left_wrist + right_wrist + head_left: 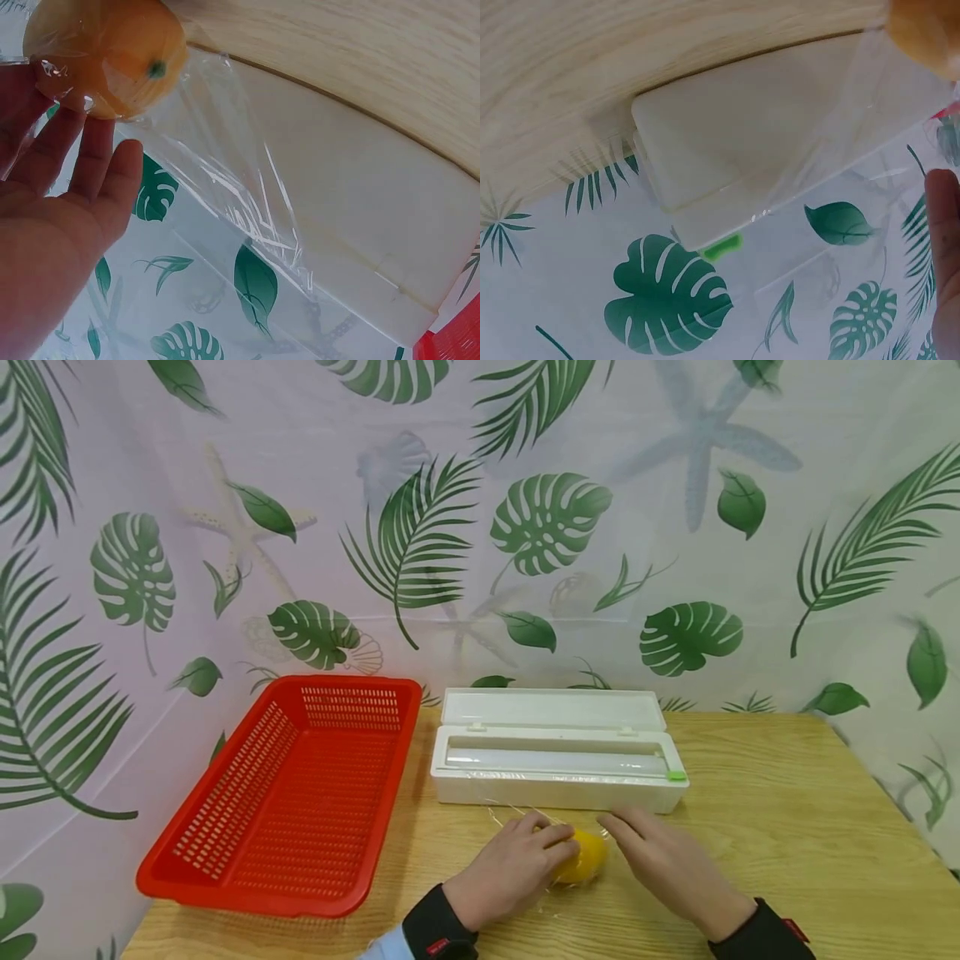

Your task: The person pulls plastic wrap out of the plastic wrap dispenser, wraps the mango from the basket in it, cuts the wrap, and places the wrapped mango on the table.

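**Film-covered fruit in the left hand, near the open box**

The red basket (322,802) stands at the left, its slotted walls and mesh floor in plain view. To its right, the white box (555,792) lies lengthwise across the far half of the table (787,827), its lid (551,708) tipped back on the far side. Inside the box is a pale roll (555,762), and a green slider (677,776) sits at the right end of the near edge. Clear film (232,187) stretches from the box toward the near side, creased along one edge, and reaches the fruit.

The orange-yellow fruit (588,857) is on the near side of the box, between the two hands, with film over its skin; a green stem spot shows in the left wrist view. The left hand (517,864) grips it from the left, bent fingers covering part of it from the head view. The right hand (667,860) is just right of the fruit, fingertips toward the film; whether it pinches the film cannot be told.

Black bands (442,927) circle both wrists, with a light blue sleeve (386,943) below the left one. A leaf-printed cloth (847,635) hangs behind the table.
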Motion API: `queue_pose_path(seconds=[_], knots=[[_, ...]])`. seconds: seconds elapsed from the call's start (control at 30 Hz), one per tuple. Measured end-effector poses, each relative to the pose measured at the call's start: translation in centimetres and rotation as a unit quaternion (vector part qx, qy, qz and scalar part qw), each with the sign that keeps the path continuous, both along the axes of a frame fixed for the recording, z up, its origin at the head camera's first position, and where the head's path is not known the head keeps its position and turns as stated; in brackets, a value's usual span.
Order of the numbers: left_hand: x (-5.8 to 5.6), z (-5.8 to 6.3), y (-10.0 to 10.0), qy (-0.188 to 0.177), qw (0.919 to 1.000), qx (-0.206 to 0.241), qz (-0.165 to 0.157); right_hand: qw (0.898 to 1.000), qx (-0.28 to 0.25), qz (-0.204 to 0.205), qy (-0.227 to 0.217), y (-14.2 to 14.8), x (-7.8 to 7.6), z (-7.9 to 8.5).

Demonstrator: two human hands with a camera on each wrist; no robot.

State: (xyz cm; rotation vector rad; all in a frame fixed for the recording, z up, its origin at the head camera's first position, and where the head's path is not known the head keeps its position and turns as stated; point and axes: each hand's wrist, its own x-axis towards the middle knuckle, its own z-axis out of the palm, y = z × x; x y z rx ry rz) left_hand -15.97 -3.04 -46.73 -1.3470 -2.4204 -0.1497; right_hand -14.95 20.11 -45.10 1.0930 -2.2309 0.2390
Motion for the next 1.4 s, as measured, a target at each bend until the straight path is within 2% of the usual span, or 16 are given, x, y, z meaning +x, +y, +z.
queue_pose_path(seconds=[0.13, 0.27, 0.6, 0.8, 0.97, 1.2, 1.3, 1.4], knots=[[0.0, -0.1, 0.0, 0.007, 1.0, 0.002, 0.003, 0.999, -0.003, 0.034, 0.018, -0.8, -1.5, -0.3], [0.0, -0.3, 0.1, 0.017, 0.9999, -0.001, -0.001, 0.998, -0.005, 0.059, 0.015, -1.8, -2.5, -0.6], [-0.2, -0.3, 0.3, 0.035, 0.999, 0.02, -0.021, 0.998, -0.013, 0.044, -0.033, -3.9, -3.3, -1.7], [-0.3, -0.2, 0.2, 0.025, 0.9992, 0.021, -0.026, 0.997, -0.054, 0.032, -0.043, -4.4, -3.7, -2.1], [0.2, 0.0, 0.0, 0.003, 0.9999, 0.016, 0.002, 0.992, -0.094, 0.015, -0.079, -4.6, -3.7, -2.3], [0.4, 0.0, -0.1, -0.051, 0.998, 0.031, 0.019, 0.989, -0.103, -0.021, -0.105, -5.1, -3.8, -2.7], [0.4, -0.1, -0.1, -0.063, 0.9972, 0.033, 0.024, 0.982, -0.102, -0.063, -0.149, -5.4, -3.7, -2.6], [0.4, -0.2, -0.2, -0.056, 0.9976, 0.032, 0.025, 0.968, -0.104, -0.114, -0.197, -5.6, -3.6, -2.5]])
